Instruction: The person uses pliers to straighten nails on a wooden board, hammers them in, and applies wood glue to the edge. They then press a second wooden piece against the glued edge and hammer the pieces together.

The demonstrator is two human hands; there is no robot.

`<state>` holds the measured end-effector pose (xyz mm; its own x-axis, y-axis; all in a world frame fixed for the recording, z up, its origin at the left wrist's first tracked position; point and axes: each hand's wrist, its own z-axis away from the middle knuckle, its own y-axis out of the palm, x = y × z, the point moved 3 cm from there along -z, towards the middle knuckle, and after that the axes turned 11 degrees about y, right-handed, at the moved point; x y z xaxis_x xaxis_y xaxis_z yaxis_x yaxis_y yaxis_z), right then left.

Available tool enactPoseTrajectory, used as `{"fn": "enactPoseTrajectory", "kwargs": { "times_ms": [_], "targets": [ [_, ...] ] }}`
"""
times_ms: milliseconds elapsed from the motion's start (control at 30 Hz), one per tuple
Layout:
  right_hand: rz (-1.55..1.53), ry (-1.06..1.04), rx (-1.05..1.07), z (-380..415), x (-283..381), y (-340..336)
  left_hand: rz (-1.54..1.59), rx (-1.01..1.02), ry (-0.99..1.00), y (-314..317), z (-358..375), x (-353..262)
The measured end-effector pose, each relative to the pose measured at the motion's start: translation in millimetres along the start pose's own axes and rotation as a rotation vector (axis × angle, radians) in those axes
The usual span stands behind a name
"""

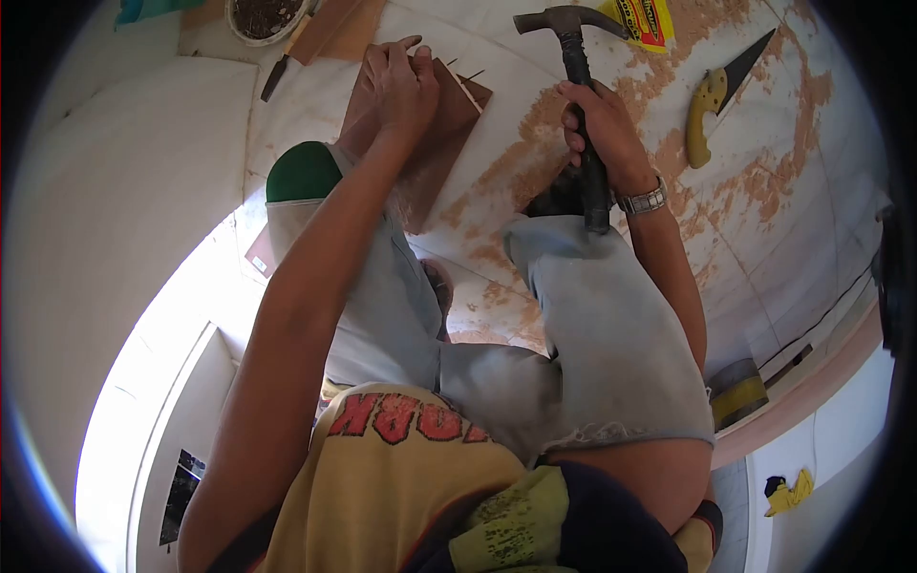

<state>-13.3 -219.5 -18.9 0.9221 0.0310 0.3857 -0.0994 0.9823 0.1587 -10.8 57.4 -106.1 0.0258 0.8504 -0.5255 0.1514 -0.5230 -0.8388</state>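
My right hand (607, 129) is wrapped around the dark handle of a claw hammer (577, 65), whose head points away from me. The butt of its handle reaches down by my right knee. With curled fingers, my left hand (401, 94) grips the upper part of a reddish-brown wooden board (439, 158), which stands tilted beside my left leg. A few thin nails (470, 74) stick out by the board's upper right edge. Part of the board is hidden behind my forearm and leg.
A handsaw (712, 115) with a yellow handle lies on the tiled floor (755, 205) at the right, amid sawdust. A yellow and red packet (645, 21) is beyond the hammer. Upper left are a chisel-like tool (277, 76), a wood piece (339, 33) and a round container (263, 19).
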Motion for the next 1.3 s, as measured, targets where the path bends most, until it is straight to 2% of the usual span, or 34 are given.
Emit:
{"fn": "enactPoseTrajectory", "kwargs": {
  "times_ms": [100,233,333,433,533,633,667,800,867,900,1133,1300],
  "targets": [
    [-0.018,0.04,0.027,0,7,-2,-0.268,-0.065,-0.046,22,-5,-3],
    [-0.007,0.114,-0.01,-3,5,4,-0.278,-0.079,-0.041,24,-7,-1],
    [0.061,0.191,0.048,-8,3,17,-0.259,-0.065,-0.048,26,-3,2],
    [0.034,0.253,0.119,-3,16,2,-0.246,-0.049,-0.045,25,-7,4],
    [-0.01,0.168,-0.075,3,19,-4,-0.24,-0.055,-0.028,25,-8,2],
    [0.062,0.245,0.06,-3,6,14,-0.255,-0.06,-0.007,24,-5,1],
    [0.154,0.3,0.251,-7,3,17,-0.266,-0.053,-0.009,24,-5,1],
    [0.15,0.23,0.038,5,19,16,-0.3,-0.074,-0.019,25,-6,4],
    [0.146,0.127,-0.061,11,26,5,-0.247,-0.014,-0.084,21,-7,-1],
    [0.164,0.175,-0.07,16,26,0,-0.226,-0.002,-0.094,14,-2,-5],
    [0.355,0.039,-0.06,2,8,-8,-0.182,-0.114,-0.047,11,-15,-2],
    [0.27,0.061,-0.05,-7,-9,-14,-0.285,-0.009,-0.123,21,-17,-12]
  ]
}}
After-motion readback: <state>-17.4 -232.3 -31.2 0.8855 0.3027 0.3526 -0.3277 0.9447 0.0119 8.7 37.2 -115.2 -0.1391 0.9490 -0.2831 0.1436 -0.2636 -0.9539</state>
